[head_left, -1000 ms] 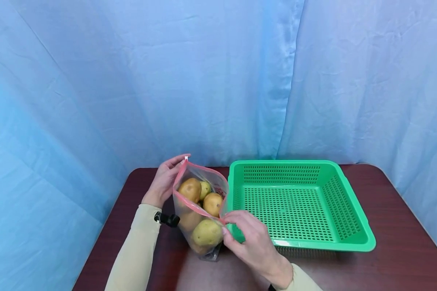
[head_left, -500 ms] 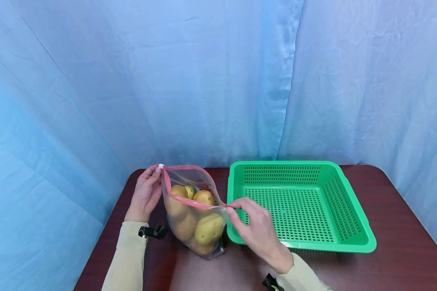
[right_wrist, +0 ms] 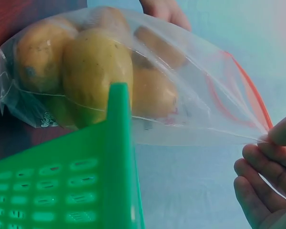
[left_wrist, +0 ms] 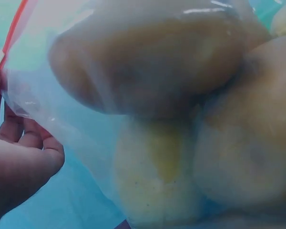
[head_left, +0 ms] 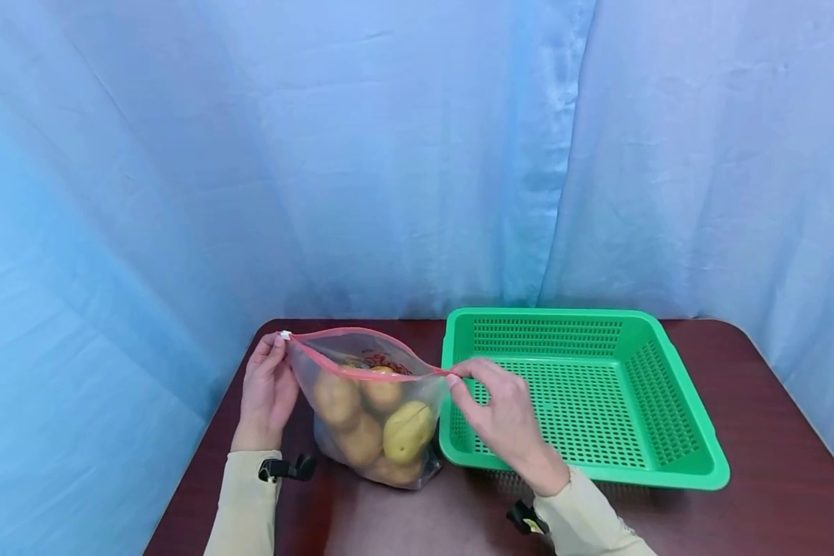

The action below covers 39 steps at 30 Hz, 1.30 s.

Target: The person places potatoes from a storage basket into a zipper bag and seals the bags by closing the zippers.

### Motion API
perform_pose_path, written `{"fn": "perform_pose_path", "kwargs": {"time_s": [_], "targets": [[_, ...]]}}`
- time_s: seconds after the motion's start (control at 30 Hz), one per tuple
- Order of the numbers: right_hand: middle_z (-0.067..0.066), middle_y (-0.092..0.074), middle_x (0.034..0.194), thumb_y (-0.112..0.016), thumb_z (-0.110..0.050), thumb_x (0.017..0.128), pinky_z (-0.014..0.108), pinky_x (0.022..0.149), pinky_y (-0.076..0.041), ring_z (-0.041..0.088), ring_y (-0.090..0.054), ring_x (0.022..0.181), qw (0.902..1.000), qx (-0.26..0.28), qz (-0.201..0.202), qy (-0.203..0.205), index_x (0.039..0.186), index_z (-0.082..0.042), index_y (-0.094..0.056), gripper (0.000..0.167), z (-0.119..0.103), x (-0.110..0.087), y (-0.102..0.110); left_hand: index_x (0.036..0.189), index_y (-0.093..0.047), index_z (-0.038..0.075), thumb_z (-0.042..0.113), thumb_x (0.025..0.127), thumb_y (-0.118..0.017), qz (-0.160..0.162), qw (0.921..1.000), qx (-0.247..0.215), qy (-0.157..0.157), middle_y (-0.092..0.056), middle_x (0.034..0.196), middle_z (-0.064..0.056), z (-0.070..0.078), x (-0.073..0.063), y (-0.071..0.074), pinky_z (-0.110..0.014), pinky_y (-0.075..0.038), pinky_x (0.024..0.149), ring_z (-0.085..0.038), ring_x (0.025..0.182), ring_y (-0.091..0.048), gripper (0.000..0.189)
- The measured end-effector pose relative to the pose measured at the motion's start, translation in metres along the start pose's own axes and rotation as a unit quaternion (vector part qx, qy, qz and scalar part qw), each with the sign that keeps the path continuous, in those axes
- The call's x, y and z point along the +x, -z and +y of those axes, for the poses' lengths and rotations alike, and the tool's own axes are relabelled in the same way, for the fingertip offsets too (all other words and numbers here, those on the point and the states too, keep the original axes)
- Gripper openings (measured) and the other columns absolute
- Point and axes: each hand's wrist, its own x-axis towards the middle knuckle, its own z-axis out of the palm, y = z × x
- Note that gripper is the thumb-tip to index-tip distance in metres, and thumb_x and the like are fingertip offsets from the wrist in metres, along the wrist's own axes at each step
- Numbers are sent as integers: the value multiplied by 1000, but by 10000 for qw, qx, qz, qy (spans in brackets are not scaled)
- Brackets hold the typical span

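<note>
A clear slider zip bag (head_left: 368, 463) with a red zip edge stands on the table, its mouth gaping in the middle. Inside are several rounded fruits, one yellow-green fruit (head_left: 408, 432) at the front and orange-brown fruit (head_left: 337, 398) beside it. My left hand (head_left: 267, 386) pinches the bag's left top corner at the white slider (head_left: 286, 335). At the opposite corner, my right hand (head_left: 503, 413) pinches the end of the red edge between thumb and forefinger. In the right wrist view the fruits (right_wrist: 97, 71) press against the bag's lower part, with red print partly visible.
Right of the bag stands a green perforated plastic basket (head_left: 695, 432), its left rim close to the bag and under my right hand. Both rest on a dark reddish-brown table (head_left: 771, 479). Blue curtains (head_left: 389, 154) hang behind and at the left.
The left hand has moved left and down, the right hand slightly right and up. The bag's mouth is stretched wider sideways and has narrowed. The fruits show more through the bag's front.
</note>
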Motion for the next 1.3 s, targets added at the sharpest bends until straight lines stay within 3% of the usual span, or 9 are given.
{"fn": "perform_pose_path", "kwargs": {"time_s": [0.1, 0.33, 0.6, 0.8, 1.03, 1.3], "targets": [[-1, -74, 90, -73, -6, 91, 41, 69, -59, 14, -71, 83, 9998, 28, -19, -210, 93, -11, -77, 6, 3, 2, 2, 95, -68, 2, 3, 105, -55, 176, 9997, -88, -138, -64, 98, -7, 1, -6, 0, -23, -52, 85, -16, 92, -62, 16], [-4, -75, 92, -74, -12, 93, 36, 74, -59, 12, -70, 85, 9955, 5, -287, -900, 94, -12, -79, 4, 5, 6, 8, 92, -66, 2, 3, 104, -58, 767, 9963, 66, -384, -63, 96, -7, 1, -20, -1, -26, -50, 83, -17, 89, -59, 14], [-7, -75, 96, -75, -13, 94, 38, 75, -60, 11, -70, 88, 9921, 79, -349, -1206, 96, -15, -79, 5, 5, 8, 11, 91, -66, 0, 2, 102, -62, 1125, 9917, 144, -610, -64, 94, -8, 3, -34, -9, -27, -49, 82, -18, 87, -60, 12], [-7, -75, 96, -75, -14, 95, 38, 77, -60, 10, -70, 90, 9915, 16, -384, -1241, 97, -15, -79, 5, 7, 9, 12, 94, -69, 2, 3, 103, -60, 1216, 9861, 762, -842, -65, 94, -7, 5, -45, -11, -26, -50, 79, -17, 87, -59, 12], [-7, -74, 97, -75, -14, 95, 35, 78, -58, 11, -69, 90, 9914, -15, -534, -1195, 100, -15, -78, 6, 9, 8, 12, 105, -70, 0, -1, 104, -58, 1222, 9700, 1810, -1065, -71, 99, -6, 8, -60, -1, -27, -55, 85, -16, 90, -65, 12], [-4, -72, 113, -81, -18, 90, 47, 89, -57, 18, -68, 106, 9916, 36, -753, -1051, 117, -13, -73, 28, 2, 13, 10, 107, -70, -2, -1, 103, -59, 1104, 9715, 1800, -1080, -72, 99, -7, 7, -59, 1, -28, -56, 85, -17, 91, -66, 12]]}}
